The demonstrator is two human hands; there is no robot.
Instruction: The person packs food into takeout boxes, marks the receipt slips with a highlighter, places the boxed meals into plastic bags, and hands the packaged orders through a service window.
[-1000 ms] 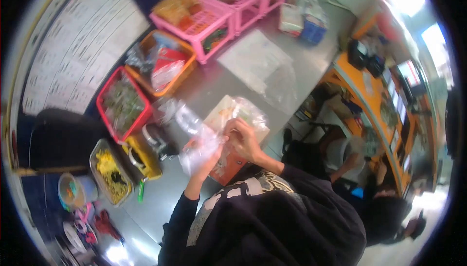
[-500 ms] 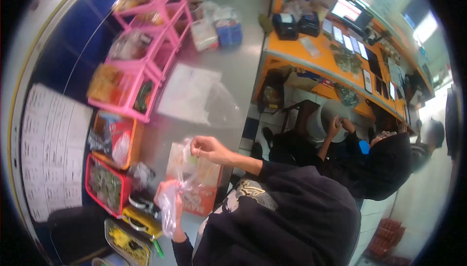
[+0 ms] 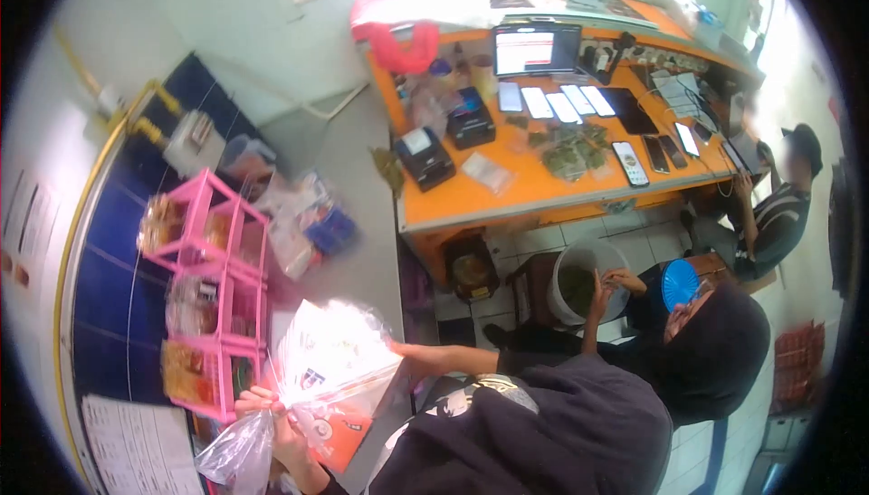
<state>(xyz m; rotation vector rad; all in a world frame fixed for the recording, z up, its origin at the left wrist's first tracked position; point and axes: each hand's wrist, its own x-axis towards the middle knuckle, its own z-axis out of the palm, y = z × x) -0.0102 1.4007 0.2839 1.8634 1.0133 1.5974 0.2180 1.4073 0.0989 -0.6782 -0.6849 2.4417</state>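
My left hand (image 3: 288,436) is closed around the gathered part of a clear plastic bag (image 3: 237,452), whose crumpled end hangs below the fingers. On the other side, the bright, glaring plastic spreads out broadly above the table. My right hand (image 3: 404,356) is at the far edge of this plastic, with its fingers hidden behind it. Under and behind the plastic shows an orange and white printed box or sheet (image 3: 339,439). Glare hides what, if anything, is inside the bag.
A pink tiered rack (image 3: 237,264) with packets stands at the left. Wrapped packs (image 3: 328,225) lie on the metal table (image 3: 367,264). An orange counter (image 3: 534,189) carries phones, printers and a monitor. Beside me, a co-worker (image 3: 697,350) sits by a white bucket (image 3: 563,309); another person (image 3: 786,214) is farther back.
The view has swung up toward the counter. The plastic is now spread out wide and bright between my hands. My right hand, earlier seen pinching it, has gone mostly behind it.
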